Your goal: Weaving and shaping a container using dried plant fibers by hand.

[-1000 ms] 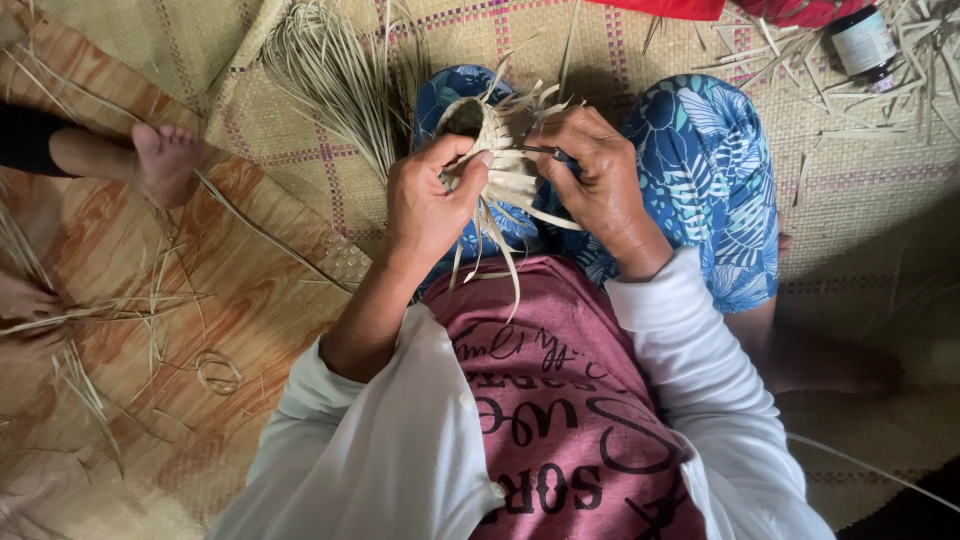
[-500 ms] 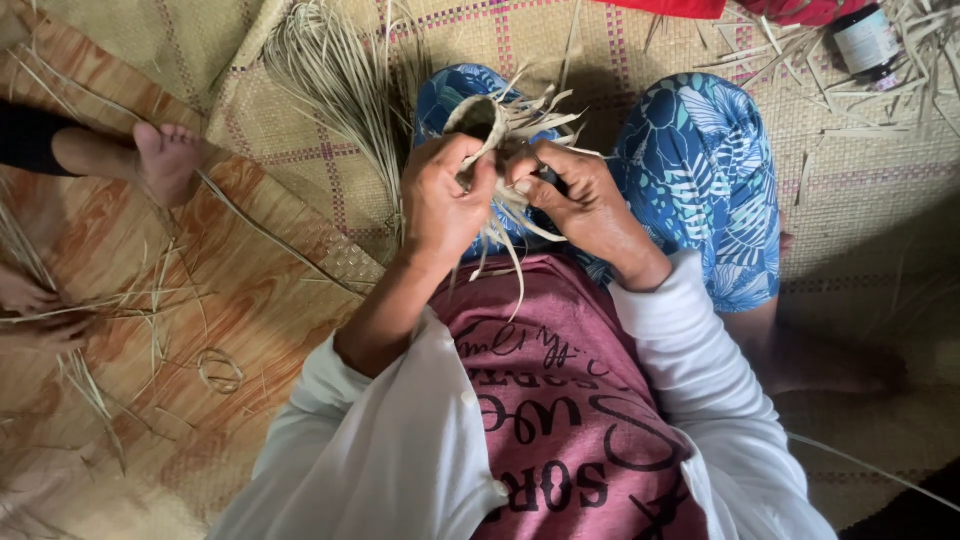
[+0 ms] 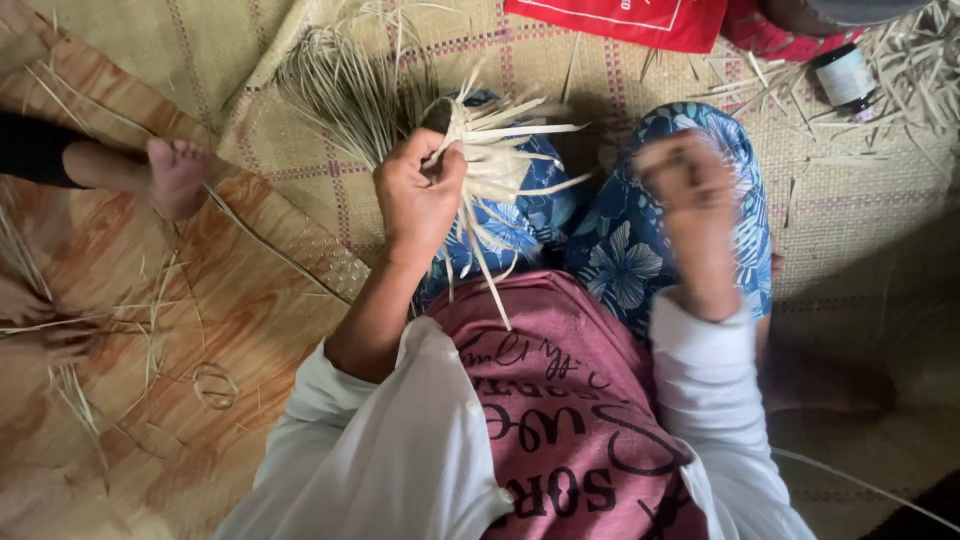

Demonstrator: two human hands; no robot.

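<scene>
Right hand (image 3: 690, 215) is a smear of motion blur at three o'clock, so whether its grip is closed or loose can't be told. Left hand (image 3: 418, 195) hides the base of the pale straw bundle (image 3: 495, 150) inside its fist. At twelve o'clock the red cloth (image 3: 625, 18) runs off the top edge. A small bottle (image 3: 845, 75) at two o'clock: label too small to make out. A bare foot (image 3: 175, 175) at nine o'clock, its leg cut by the left edge.

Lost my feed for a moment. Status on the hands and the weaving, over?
Left hand gripping the pale straw weaving. Right hand off it, blurred, empty. Nothing between them.
</scene>
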